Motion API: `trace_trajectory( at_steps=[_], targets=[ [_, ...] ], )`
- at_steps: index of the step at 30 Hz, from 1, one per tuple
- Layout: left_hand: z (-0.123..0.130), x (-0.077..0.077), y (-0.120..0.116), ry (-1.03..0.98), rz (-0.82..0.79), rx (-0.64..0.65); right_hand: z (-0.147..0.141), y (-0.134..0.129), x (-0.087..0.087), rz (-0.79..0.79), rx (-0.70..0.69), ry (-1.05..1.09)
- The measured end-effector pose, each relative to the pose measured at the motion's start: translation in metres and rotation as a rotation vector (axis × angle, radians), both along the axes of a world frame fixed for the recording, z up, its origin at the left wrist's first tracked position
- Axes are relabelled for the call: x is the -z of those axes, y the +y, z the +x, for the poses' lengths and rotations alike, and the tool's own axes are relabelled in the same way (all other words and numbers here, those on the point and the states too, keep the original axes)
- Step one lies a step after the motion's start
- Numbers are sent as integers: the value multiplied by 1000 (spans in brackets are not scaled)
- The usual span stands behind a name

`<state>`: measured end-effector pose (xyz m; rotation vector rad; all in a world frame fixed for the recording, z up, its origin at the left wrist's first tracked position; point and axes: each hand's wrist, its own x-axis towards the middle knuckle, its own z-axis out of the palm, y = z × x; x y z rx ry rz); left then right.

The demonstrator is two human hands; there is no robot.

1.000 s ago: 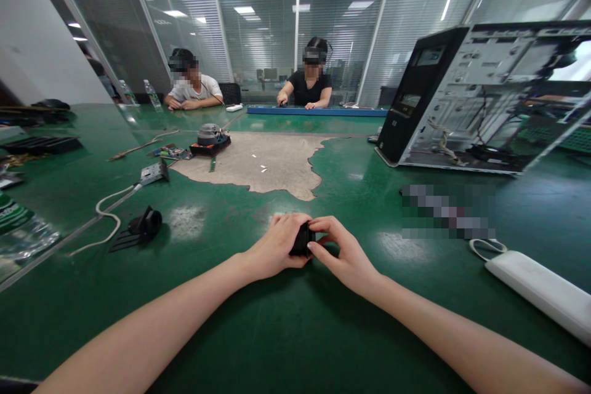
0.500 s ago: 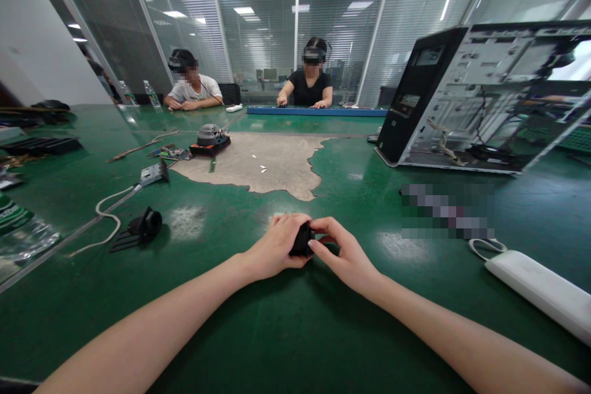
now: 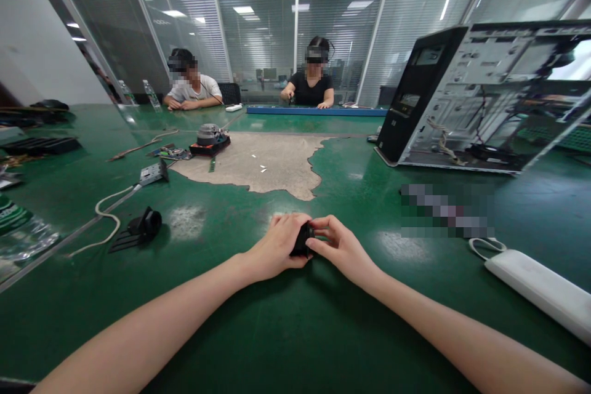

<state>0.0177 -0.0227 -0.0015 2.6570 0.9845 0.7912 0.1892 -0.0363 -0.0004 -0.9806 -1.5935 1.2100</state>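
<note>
A small black boxy part (image 3: 301, 241) is between my hands, low over the green table (image 3: 286, 332); its exact kind does not show. My left hand (image 3: 276, 243) wraps around it from the left, covering much of it. From the right, my right hand (image 3: 339, 245) pinches its edge between thumb and fingers. Off to the left lies a black plastic piece with a round end and slats (image 3: 141, 226). Beyond my hands, a bare beige patch (image 3: 258, 163) breaks the green tabletop.
An opened computer case (image 3: 425, 98) stands at the right, with a white power strip (image 3: 538, 283) nearer me. At left are a metal part with a cable (image 3: 154, 173) and a plastic bottle (image 3: 23, 228). Two people sit across the table behind a long blue bar (image 3: 318, 111).
My right fingers have shifted slightly on the black part, the thumb moving a little up. My left hand stays put. The person opposite in black has raised one hand.
</note>
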Motion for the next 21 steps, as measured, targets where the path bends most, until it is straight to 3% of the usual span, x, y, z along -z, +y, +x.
trace_trajectory(
  at_steps=[6, 12, 21],
  targets=[
    [0, -1, 0, 10, -3, 8, -3, 2, -2, -21, 20, -45],
    [0, -3, -1, 10, -12, 6, -3, -2, -2, 47, -56, -114],
    [0, -1, 0, 12, 1, -5, 0, -9, 4, 360, 23, -314]
  ],
)
